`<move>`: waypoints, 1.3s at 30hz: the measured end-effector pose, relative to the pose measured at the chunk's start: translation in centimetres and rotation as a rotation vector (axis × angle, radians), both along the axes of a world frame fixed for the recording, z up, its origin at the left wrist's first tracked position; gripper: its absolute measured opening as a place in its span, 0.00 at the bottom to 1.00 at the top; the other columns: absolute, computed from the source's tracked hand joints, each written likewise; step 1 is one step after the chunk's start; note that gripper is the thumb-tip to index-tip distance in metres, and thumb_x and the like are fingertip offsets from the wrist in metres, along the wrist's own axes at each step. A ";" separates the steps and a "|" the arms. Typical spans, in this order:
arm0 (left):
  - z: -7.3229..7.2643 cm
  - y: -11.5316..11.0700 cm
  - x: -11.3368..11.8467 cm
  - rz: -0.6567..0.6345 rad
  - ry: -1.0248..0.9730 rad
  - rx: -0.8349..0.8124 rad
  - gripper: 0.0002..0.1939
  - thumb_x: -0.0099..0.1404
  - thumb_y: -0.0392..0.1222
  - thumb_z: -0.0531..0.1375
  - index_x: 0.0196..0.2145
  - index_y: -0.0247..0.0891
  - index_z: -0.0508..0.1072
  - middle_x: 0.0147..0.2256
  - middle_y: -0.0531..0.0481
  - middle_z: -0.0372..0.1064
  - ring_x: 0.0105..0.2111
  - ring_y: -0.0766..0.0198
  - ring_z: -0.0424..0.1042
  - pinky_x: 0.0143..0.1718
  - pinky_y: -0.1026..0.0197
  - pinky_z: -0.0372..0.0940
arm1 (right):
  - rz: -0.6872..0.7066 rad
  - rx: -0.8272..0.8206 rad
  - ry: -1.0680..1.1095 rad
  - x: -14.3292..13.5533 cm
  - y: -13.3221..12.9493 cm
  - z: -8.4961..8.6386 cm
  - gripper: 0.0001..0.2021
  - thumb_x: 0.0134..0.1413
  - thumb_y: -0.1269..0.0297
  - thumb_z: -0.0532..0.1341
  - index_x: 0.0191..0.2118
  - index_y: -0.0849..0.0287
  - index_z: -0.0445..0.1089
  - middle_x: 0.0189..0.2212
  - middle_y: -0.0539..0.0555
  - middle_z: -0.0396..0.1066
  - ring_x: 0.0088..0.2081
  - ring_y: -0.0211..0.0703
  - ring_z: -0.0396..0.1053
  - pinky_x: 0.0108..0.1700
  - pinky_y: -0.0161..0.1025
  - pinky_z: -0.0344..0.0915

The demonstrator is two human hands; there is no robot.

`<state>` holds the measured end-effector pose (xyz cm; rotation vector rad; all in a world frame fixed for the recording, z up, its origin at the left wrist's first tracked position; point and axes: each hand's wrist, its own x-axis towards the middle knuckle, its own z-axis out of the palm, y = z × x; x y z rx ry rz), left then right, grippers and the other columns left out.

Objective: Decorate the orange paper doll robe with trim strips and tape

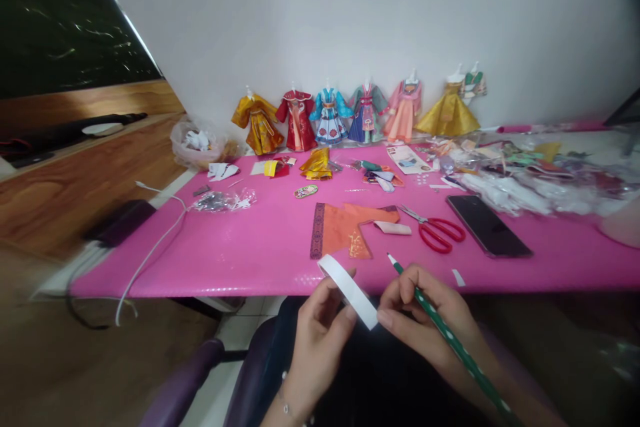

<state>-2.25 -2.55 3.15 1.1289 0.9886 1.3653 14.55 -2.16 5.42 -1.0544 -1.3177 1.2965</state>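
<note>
A white strip [353,290], curled at its upper end, is pinched between the thumb and fingers of my left hand [323,333]. In my right hand [433,320] is a green pencil with white dots [450,340], its tip pointing up and left. The right thumb and fingertip are at the strip's lower end; whether they grip it I cannot tell. Just beyond my hands lies an orange fabric piece [337,227] with a patterned purple border. A pale rolled piece [393,228] rests beside it. Red-handled scissors [435,230] lie to the right with their blades slightly apart.
A black phone [487,225] lies right of the scissors on the pink table [240,250]. Several small dressed doll forms, one in a red robe [297,121], stand along the wall. Plastic-bagged pieces [530,177] are heaped at right. A white cable [155,240] crosses the left edge.
</note>
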 end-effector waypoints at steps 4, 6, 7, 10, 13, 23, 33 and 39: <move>0.1 0.0 -0.1 -0.013 -0.020 -0.051 0.14 0.62 0.44 0.66 0.47 0.43 0.78 0.41 0.48 0.77 0.40 0.59 0.74 0.44 0.60 0.67 | 0.012 0.001 -0.055 0.2 -0.1 0.1 0.15 0.54 0.68 0.64 0.29 0.54 0.54 0.27 0.46 0.68 0.30 0.39 0.65 0.34 0.37 0.61; 0.2 0.0 -0.2 -0.033 -0.053 -0.076 0.16 0.63 0.45 0.65 0.49 0.43 0.76 0.40 0.49 0.77 0.40 0.59 0.74 0.45 0.59 0.66 | 0.024 0.022 -0.104 0.4 -0.1 0.4 0.11 0.58 0.66 0.62 0.31 0.53 0.57 0.29 0.48 0.69 0.32 0.41 0.67 0.36 0.39 0.63; 0.3 0.0 -0.3 -0.046 -0.075 -0.088 0.17 0.64 0.46 0.65 0.50 0.43 0.76 0.39 0.49 0.77 0.40 0.59 0.74 0.45 0.59 0.66 | 0.028 0.038 -0.124 0.6 -0.1 0.6 0.09 0.60 0.65 0.61 0.33 0.53 0.58 0.31 0.49 0.70 0.33 0.42 0.68 0.37 0.40 0.64; 0.7 0.0 -0.2 -0.093 -0.130 -0.118 0.17 0.66 0.46 0.62 0.53 0.44 0.75 0.38 0.49 0.77 0.42 0.59 0.73 0.48 0.59 0.64 | 0.032 0.109 -0.177 0.9 -0.1 1.1 0.05 0.63 0.63 0.59 0.37 0.53 0.61 0.35 0.52 0.72 0.38 0.44 0.70 0.43 0.42 0.66; 0.9 -0.3 0.2 -0.148 -0.158 -0.133 0.17 0.67 0.44 0.62 0.53 0.48 0.75 0.43 0.51 0.77 0.43 0.61 0.72 0.48 0.61 0.63 | 0.041 0.163 -0.258 0.8 -0.2 1.4 0.04 0.61 0.63 0.60 0.36 0.53 0.63 0.32 0.50 0.70 0.35 0.41 0.69 0.40 0.39 0.65; -0.2 -0.5 0.6 -0.176 -0.204 -0.131 0.20 0.66 0.49 0.61 0.53 0.41 0.74 0.44 0.47 0.74 0.45 0.57 0.70 0.48 0.58 0.61 | 0.063 0.100 -0.340 0.8 0.0 0.6 0.07 0.52 0.71 0.62 0.31 0.54 0.62 0.27 0.46 0.68 0.29 0.39 0.67 0.34 0.35 0.64; 0.6 -0.8 0.5 -0.215 -0.282 -0.161 0.26 0.61 0.37 0.62 0.58 0.44 0.70 0.43 0.48 0.74 0.43 0.57 0.71 0.49 0.56 0.61 | -0.045 0.148 -0.069 1.4 0.1 0.0 0.07 0.67 0.59 0.56 0.45 0.50 0.69 0.31 0.50 0.75 0.31 0.42 0.70 0.37 0.37 0.67; 0.9 -1.2 0.0 -0.280 -0.242 -0.152 0.32 0.60 0.41 0.66 0.62 0.47 0.65 0.41 0.50 0.71 0.44 0.57 0.69 0.46 0.57 0.62 | -0.030 0.228 -0.052 2.3 -0.7 1.2 0.13 0.67 0.55 0.55 0.47 0.46 0.76 0.28 0.51 0.73 0.29 0.43 0.68 0.31 0.38 0.67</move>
